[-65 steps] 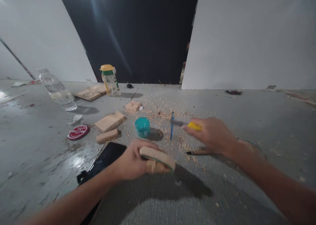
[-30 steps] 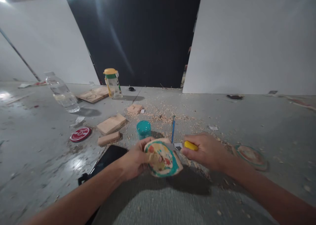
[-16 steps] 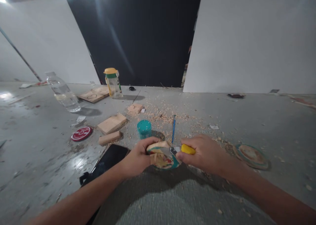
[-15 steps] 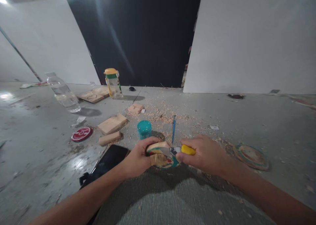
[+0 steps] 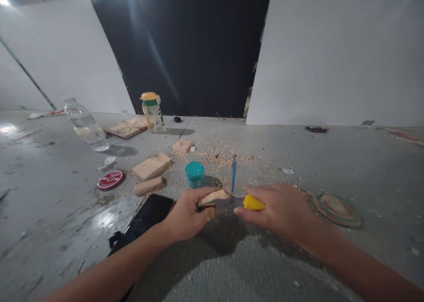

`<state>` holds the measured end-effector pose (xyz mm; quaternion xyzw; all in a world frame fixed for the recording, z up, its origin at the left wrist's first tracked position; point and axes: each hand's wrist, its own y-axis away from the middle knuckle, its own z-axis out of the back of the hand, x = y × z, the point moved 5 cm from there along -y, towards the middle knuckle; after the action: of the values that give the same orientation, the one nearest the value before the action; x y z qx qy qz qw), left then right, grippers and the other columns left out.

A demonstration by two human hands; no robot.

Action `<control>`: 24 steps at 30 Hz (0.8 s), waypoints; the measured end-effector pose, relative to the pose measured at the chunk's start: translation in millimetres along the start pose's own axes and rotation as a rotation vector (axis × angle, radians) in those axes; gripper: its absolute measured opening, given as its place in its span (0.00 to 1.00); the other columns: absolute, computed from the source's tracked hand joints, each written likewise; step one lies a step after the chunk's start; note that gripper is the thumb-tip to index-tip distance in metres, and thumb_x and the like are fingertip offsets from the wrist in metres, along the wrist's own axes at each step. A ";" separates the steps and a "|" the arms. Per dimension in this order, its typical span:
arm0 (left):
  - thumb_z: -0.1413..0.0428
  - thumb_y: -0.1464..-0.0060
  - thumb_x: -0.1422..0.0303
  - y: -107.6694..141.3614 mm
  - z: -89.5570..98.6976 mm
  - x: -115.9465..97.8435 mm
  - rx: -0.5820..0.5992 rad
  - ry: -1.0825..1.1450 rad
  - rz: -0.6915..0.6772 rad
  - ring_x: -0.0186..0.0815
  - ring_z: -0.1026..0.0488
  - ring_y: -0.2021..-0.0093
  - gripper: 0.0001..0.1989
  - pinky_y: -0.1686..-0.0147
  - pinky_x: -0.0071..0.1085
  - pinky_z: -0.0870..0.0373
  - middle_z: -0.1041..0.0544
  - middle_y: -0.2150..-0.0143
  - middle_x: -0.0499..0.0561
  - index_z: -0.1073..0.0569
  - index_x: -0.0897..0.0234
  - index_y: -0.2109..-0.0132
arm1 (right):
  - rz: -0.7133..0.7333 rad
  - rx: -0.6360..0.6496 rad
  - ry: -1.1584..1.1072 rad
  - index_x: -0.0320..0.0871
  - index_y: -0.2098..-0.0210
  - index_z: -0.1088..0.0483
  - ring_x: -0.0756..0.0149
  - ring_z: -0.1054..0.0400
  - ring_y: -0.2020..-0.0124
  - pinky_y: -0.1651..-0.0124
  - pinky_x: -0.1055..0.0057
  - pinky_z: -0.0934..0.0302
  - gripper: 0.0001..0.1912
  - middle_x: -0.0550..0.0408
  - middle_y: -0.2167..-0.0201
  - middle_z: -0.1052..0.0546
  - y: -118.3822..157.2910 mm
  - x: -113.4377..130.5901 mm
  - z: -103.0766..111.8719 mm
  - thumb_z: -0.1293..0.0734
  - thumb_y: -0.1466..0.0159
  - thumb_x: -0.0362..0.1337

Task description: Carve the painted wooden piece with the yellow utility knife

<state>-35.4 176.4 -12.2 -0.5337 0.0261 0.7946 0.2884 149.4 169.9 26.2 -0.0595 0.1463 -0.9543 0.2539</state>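
My left hand (image 5: 187, 213) is closed around a carved piece of wood (image 5: 214, 197), pale on top with a dark, painted-looking edge. Part of that piece is hidden by my fingers. Wrapped about the yellow handle (image 5: 253, 202) of a utility knife is my right hand (image 5: 281, 209). The knife's blade (image 5: 228, 204) points left and lies against the wood, close to my left fingers. Both hands are above the grey floor, just in front of a small teal-lidded jar (image 5: 194, 175) and a thin blue stick-like tool (image 5: 234, 174).
Wood shavings (image 5: 217, 154) are scattered beyond the jar. To the left lie a black phone (image 5: 147, 222), wooden blocks (image 5: 152, 166), a red round lid (image 5: 111, 179) and a water bottle (image 5: 86, 125). A yellow-capped drink bottle (image 5: 154, 116) stands behind; a round disc (image 5: 337, 210) lies right.
The wood has tilted in my left hand, so its painted face no longer shows. The knife and my right hand have shifted slightly right.
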 end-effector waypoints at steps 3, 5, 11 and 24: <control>0.45 0.46 0.71 0.1 -2.4 -0.1 0.032 0.035 0.054 0.30 0.35 0.70 0.12 0.71 0.24 0.38 0.27 0.69 0.47 0.24 0.66 0.55 | 0.023 -0.083 0.012 0.44 0.78 0.33 0.65 0.37 0.82 0.74 0.69 0.65 0.35 0.55 0.84 0.28 1.6 3.3 2.9 0.50 0.37 0.66; 0.45 0.45 0.70 0.4 -3.5 -1.2 0.040 0.053 0.070 0.29 0.36 0.72 0.10 0.73 0.23 0.39 0.29 0.71 0.46 0.24 0.67 0.57 | 0.031 -0.107 0.026 0.44 0.79 0.34 0.64 0.37 0.82 0.74 0.69 0.65 0.35 0.55 0.84 0.29 2.1 4.7 4.3 0.50 0.37 0.66; 0.45 0.43 0.67 -0.2 -3.9 -5.5 0.053 0.056 0.035 0.29 0.38 0.72 0.08 0.73 0.24 0.41 0.31 0.72 0.46 0.25 0.68 0.61 | 0.031 -0.092 0.046 0.45 0.78 0.34 0.66 0.38 0.82 0.75 0.69 0.65 0.35 0.56 0.83 0.28 -1.8 1.5 8.6 0.51 0.37 0.67; 0.44 0.44 0.67 -6.6 -3.9 -4.9 0.001 0.141 0.084 0.31 0.34 0.69 0.08 0.70 0.26 0.38 0.27 0.69 0.48 0.25 0.69 0.61 | -0.044 -0.085 0.084 0.45 0.79 0.34 0.66 0.41 0.83 0.76 0.69 0.65 0.36 0.56 0.84 0.31 -8.2 -8.1 9.5 0.51 0.38 0.68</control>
<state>-27.7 178.4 -7.9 -0.5865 0.0692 0.7665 0.2526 154.4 178.4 37.4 -0.0335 0.1957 -0.9542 0.2238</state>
